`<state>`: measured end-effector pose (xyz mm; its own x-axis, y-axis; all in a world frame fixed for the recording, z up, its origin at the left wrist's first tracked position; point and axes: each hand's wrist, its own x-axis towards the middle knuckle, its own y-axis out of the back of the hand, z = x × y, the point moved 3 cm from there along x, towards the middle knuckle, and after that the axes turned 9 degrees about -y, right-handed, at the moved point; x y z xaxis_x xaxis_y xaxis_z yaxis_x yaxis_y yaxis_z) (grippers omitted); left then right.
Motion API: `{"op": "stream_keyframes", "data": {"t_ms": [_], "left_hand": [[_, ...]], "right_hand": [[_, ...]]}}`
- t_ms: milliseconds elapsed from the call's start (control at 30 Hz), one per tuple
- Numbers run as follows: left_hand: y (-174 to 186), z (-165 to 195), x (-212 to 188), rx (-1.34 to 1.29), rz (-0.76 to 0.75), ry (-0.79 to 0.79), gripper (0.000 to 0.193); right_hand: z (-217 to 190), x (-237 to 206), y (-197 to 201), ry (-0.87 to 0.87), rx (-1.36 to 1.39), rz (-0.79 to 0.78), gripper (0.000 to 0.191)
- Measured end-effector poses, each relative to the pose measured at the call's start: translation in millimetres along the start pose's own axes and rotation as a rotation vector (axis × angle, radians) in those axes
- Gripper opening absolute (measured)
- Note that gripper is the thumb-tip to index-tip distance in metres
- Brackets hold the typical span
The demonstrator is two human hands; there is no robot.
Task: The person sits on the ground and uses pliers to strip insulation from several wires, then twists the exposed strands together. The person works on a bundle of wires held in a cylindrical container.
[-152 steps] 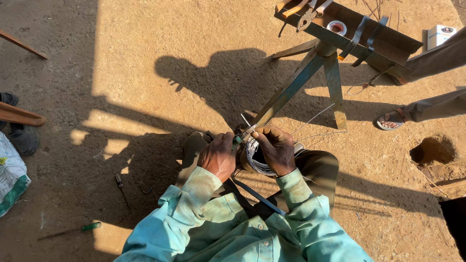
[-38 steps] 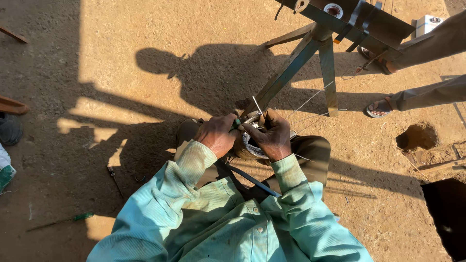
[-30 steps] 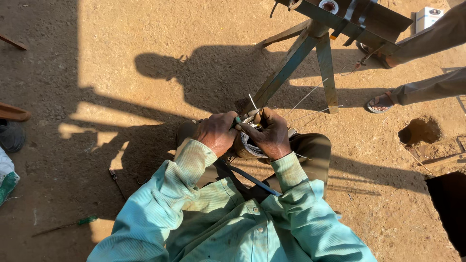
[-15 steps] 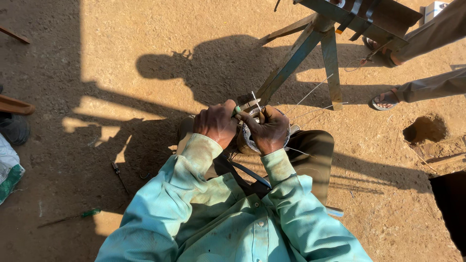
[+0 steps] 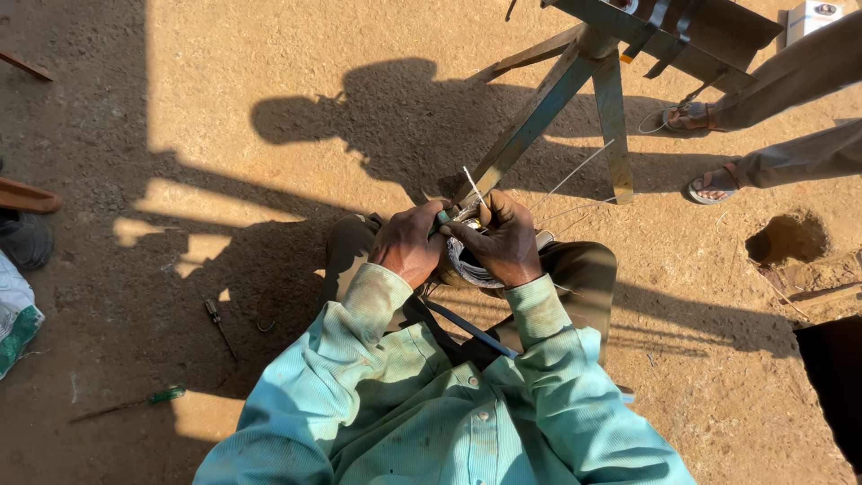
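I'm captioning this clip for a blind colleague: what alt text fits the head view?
Seen from above, a person in a pale green shirt holds a wire coil at the knees, left hand and right hand closed around it, a wire end sticking up between them. A metal stand rises ahead on sandy ground; another person's sandalled feet stand at right.

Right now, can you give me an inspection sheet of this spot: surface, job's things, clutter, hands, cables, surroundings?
Surface: bare sandy ground, half sun, half shadow.
Job's things: coil of thin wire on the lap; a loose wire end sticks up between the hands.
Clutter: green-handled screwdriver and a small dark tool on the ground at left.
Hands: left hand and right hand close together, both gripping the wire.
Cables: thin wires run toward the metal stand.
Surroundings: another person's sandalled feet at upper right; a hole in the ground; a sack at left.
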<state>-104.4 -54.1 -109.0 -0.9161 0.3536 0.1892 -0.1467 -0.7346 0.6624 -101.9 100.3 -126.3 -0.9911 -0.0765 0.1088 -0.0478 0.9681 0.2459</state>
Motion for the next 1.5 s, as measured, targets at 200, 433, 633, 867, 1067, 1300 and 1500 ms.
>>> {"op": "stream_keyframes", "data": {"t_ms": [200,433,633,867,1067,1300,1500], "left_hand": [[-5,2,9,0.051,0.005,-0.08,0.032],[-7,7,18,0.134,-0.025,-0.072,0.022],[-7,2,19,0.173,0.019,-0.001,0.019],[39,-18,35,-0.331,0.375,0.313,0.028],[18,-11,8,-0.073,-0.065,0.075,0.021],[-8,-11,-13,-0.257,-0.027,0.113,0.026],[-22,-11,-30,-0.464,-0.033,0.358,0.031]], "right_hand": [[3,2,11,-0.05,0.051,-0.044,0.026],[2,1,14,-0.023,0.002,0.064,0.026],[1,-5,8,-0.034,-0.134,0.325,0.032],[1,-12,0,0.017,-0.085,0.363,0.066],[0,-14,-1,0.068,-0.082,0.243,0.06],[4,-17,3,-0.113,0.169,0.128,0.019],[-17,-17,18,-0.089,0.108,0.146,0.017]]}}
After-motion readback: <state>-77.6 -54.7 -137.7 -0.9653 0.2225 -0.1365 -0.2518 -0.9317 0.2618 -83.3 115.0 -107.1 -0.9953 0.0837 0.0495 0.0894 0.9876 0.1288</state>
